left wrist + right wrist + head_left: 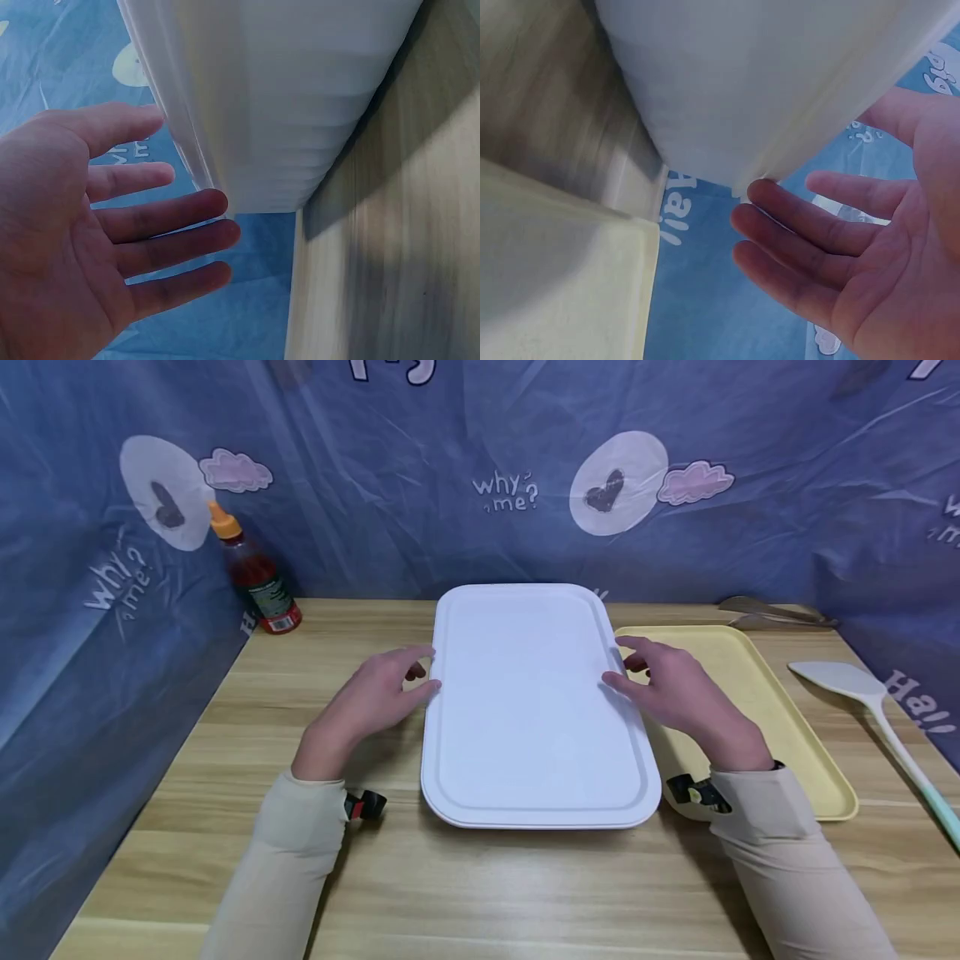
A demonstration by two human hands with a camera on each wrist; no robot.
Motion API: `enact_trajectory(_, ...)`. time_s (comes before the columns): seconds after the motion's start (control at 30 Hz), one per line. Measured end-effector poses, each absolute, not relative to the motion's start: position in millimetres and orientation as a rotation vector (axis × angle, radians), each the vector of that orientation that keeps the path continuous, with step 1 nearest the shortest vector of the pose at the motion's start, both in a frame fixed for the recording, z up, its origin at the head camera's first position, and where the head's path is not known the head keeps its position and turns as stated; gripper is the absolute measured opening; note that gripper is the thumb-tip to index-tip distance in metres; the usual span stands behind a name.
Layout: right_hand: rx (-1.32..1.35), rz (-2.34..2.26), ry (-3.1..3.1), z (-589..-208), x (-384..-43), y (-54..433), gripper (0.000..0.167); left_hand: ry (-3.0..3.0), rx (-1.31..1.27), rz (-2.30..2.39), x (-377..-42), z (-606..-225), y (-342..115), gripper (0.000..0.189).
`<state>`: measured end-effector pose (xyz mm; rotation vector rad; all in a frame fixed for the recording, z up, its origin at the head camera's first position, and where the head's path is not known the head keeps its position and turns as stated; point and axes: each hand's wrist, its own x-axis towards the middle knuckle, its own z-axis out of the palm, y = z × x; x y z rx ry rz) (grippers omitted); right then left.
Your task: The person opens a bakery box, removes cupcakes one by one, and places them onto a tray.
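Box (pixel 300 97), white and topped by a flat lid (pixel 536 702), stands on the wooden table (pixel 540 893) at the centre of the clock. The person's left hand (pixel 375 689) is at its nine o'clock side, the right hand (pixel 671 685) at three, both released — fingers loosely spread, thumbs by the rim, neither grasping anything. How firmly the thumbs touch is hard to tell. The step in hand seems to be lining up on the lid's long sides. Next would likely call for closing both hands evenly on the rim, the right staying above the yellow tray (pixel 742 681) at three o'clock.
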<state>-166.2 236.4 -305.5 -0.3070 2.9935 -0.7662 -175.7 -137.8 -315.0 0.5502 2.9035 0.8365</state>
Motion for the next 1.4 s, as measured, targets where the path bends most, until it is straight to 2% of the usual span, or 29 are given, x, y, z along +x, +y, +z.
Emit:
enact_trajectory(0.43,-0.298,-0.761,2.968,-301,-163,233,0.071,2.930,0.657,0.793,-175,-316,-133,0.050)
enact_trajectory(1.4,-0.287,-0.765,2.927,-293,-153,225,0.069,2.895,0.552,0.877,-171,-312,-136,0.052)
